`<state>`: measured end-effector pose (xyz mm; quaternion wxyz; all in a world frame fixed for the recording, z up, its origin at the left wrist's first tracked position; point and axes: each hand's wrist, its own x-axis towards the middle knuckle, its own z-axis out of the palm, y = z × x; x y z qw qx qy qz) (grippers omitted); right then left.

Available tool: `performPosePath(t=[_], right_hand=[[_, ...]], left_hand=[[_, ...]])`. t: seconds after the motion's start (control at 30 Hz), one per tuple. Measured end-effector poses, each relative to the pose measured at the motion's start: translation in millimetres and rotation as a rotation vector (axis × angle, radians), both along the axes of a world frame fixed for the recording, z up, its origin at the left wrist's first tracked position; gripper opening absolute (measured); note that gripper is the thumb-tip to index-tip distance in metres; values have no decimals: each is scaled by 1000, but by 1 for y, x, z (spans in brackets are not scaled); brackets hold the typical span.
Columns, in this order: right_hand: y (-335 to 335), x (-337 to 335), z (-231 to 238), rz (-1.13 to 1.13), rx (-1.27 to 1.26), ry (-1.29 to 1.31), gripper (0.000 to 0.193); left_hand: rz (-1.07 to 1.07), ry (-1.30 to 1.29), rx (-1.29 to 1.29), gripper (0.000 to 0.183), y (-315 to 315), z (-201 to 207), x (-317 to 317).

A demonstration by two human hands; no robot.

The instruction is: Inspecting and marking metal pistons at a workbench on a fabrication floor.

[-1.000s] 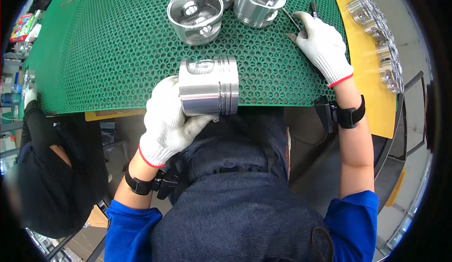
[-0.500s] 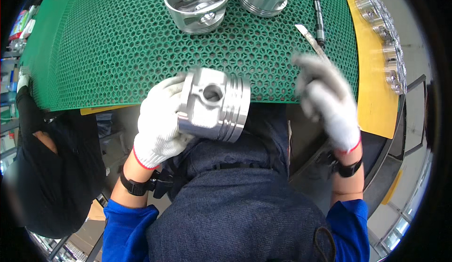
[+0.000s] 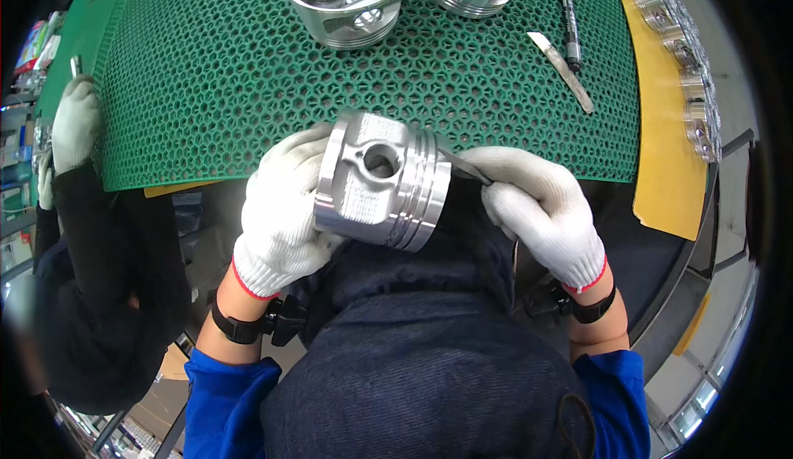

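Note:
A shiny metal piston (image 3: pixel 363 205) lies on its side in the air at the mat's near edge, its pin hole facing up and its ring grooves toward the right. My left hand (image 3: pixel 279 203), in a white knitted glove, is wrapped around its left end. My gloved right hand (image 3: pixel 541 207) pinches a thin, dark grey pointed tool (image 3: pixel 465 166). The tool's tip meets the grooved right end of the piston near its upper edge; whether it sits inside a groove I cannot tell.
Open-topped pistons (image 3: pixel 345 26) stand at the far side of the green honeycomb mat (image 3: pixel 206 87). A black marker (image 3: pixel 569 21) and a white-tipped, taped blade (image 3: pixel 563 73) lie at right. More pistons (image 3: pixel 694 87) line the yellow edge (image 3: pixel 665 186). A co-worker's gloved hand (image 3: pixel 77 125) is at left.
My right hand has moved left and down to the piston and now holds the thin tool against it. The piston stays in my left hand. The co-worker's gloved hand has come up onto the table.

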<state>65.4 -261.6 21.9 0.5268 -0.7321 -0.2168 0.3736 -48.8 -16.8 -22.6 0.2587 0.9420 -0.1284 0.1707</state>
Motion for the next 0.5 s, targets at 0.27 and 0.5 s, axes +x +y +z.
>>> performPosePath(t=[0.27, 0.5], right_hand=[[1, 7, -4, 27, 73, -781, 36], [0, 10, -3, 53, 55, -1018, 39]], left_hand=[[94, -19, -206, 56, -5, 2, 3], [151, 243, -558, 37, -13, 22, 8]])
